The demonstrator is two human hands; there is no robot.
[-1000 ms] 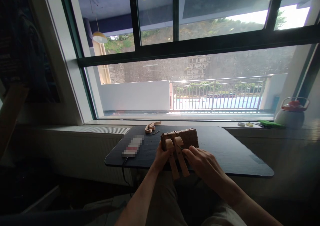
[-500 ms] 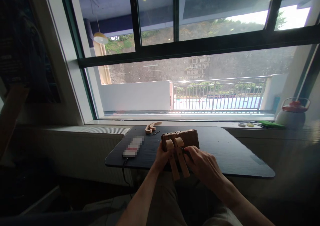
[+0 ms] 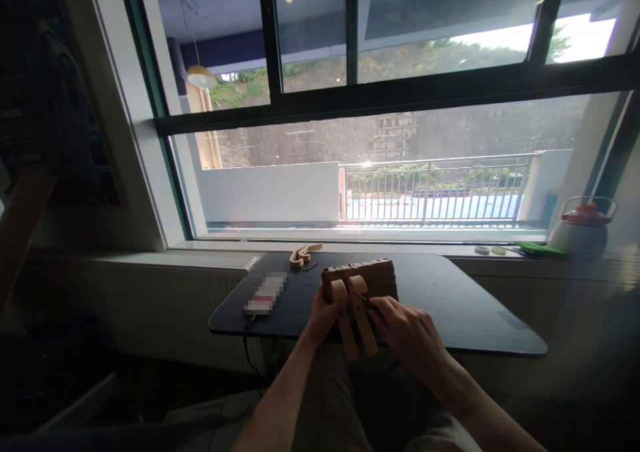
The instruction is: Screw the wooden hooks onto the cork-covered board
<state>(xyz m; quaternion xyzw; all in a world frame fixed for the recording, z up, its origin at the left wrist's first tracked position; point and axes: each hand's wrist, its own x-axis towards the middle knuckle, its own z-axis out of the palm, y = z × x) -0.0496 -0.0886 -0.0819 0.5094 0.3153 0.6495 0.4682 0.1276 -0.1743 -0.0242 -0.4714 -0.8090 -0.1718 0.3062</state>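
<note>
"Where's the brown block (image 3: 383, 280)?"
"By the worktop's (image 3: 480, 322) near edge, left grip (image 3: 324, 313) closed on it beside two hooked wooden strips (image 3: 357, 284); right grip (image 3: 407, 324) pinching a slim tool (image 3: 365, 298)."
"Advice?"
"Brace firmly, guide gently."

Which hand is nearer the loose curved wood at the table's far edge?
Left. The left hand, at the left end of the brown block, sits nearside and slightly right of the curved wood; the right hand is farther right.
</note>
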